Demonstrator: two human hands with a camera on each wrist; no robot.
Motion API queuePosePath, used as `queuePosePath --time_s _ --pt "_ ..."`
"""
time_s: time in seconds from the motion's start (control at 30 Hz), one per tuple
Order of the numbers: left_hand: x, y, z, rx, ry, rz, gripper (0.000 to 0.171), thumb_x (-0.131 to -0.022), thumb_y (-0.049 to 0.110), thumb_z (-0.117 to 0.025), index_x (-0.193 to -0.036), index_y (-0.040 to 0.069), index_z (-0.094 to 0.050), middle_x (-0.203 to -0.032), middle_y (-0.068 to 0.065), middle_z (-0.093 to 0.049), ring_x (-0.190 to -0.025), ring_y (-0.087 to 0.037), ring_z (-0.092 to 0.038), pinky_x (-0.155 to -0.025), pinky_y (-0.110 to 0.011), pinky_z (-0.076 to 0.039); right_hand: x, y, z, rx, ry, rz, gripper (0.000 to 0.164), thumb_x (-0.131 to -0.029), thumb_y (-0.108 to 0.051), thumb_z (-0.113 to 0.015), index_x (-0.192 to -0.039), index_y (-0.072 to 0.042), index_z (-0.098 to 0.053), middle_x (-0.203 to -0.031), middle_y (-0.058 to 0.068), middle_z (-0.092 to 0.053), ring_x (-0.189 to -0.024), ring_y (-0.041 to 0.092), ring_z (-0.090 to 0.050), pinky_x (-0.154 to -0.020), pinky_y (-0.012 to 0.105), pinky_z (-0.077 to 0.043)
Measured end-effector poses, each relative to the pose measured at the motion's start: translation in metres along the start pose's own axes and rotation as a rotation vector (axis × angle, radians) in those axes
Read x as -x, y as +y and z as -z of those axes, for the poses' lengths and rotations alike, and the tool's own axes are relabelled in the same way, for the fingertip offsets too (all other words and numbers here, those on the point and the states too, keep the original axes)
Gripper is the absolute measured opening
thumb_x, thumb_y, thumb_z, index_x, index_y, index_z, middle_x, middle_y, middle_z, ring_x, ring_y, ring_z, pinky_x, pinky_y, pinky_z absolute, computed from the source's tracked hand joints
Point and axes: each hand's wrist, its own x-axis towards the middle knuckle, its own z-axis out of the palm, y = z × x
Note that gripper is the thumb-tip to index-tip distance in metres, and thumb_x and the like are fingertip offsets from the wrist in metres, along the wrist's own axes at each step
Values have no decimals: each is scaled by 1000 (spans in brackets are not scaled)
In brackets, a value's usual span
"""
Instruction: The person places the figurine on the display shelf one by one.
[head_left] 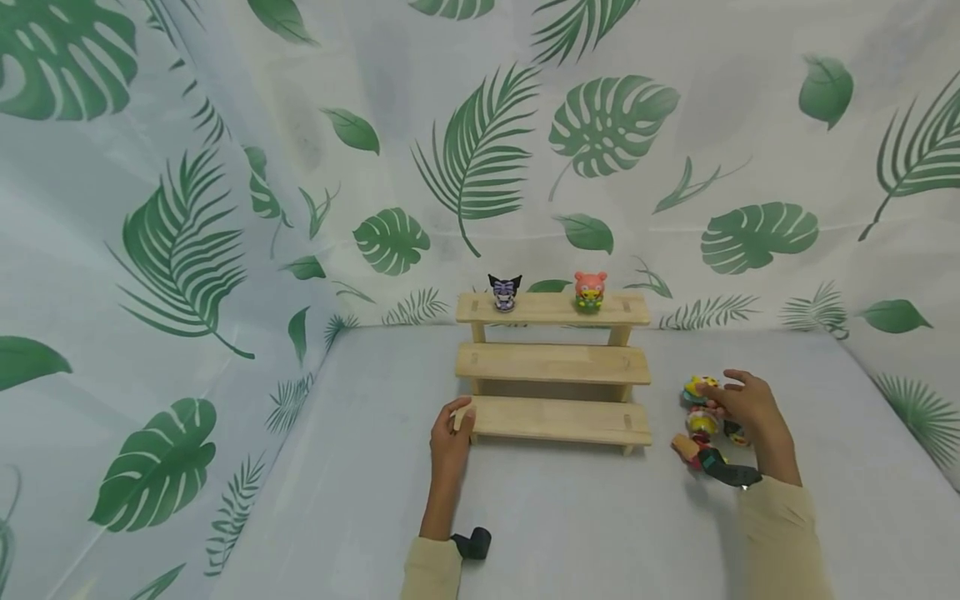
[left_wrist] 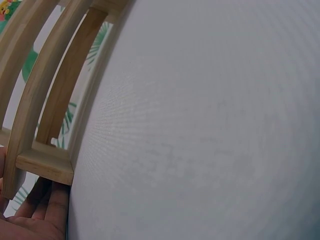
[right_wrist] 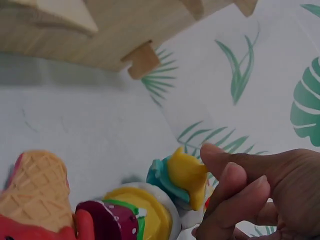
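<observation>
A three-step wooden stand rises before me on the white surface. My left hand grips the left end of its lowest step; in the left wrist view, fingers curl beside the step's leg. To the right of the stand, my right hand reaches over a cluster of toy figures. Thumb and forefinger are spread at a yellow-and-turquoise figure; whether they touch it I cannot tell. Close by lie a figure with a yellow, purple and green body and a red one with a waffle cone.
On the top step stand a black-and-purple figure and a pink-hooded figure. A dark-capped figure lies partly under the right hand. Leaf-printed cloth hangs behind and at the sides.
</observation>
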Motion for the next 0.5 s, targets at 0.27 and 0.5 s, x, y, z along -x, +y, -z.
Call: queuePosePath --time_s 0.27,0.5 --pt "-9 -23 -3 8 5 -4 28 -95 19 -63 -121 10 -65 -135 -13 -59 -69 -8 -46 -59 -21 -39 -8 0 2 122 -45 -46 97 -91 -42 -64 -148 16 -11 -137 40 -34 -63 -1 -54 -62 20 -50" --pt "-15 -35 -5 14 29 3 29 -95 22 -65 -122 11 -65 -138 -11 -58 -104 -17 -57 -69 -19 -43 -7 -2 -1 173 -27 -82 102 -87 -43 -69 -148 16 -12 -110 24 -54 -62 4 -56 -62 23 -49"
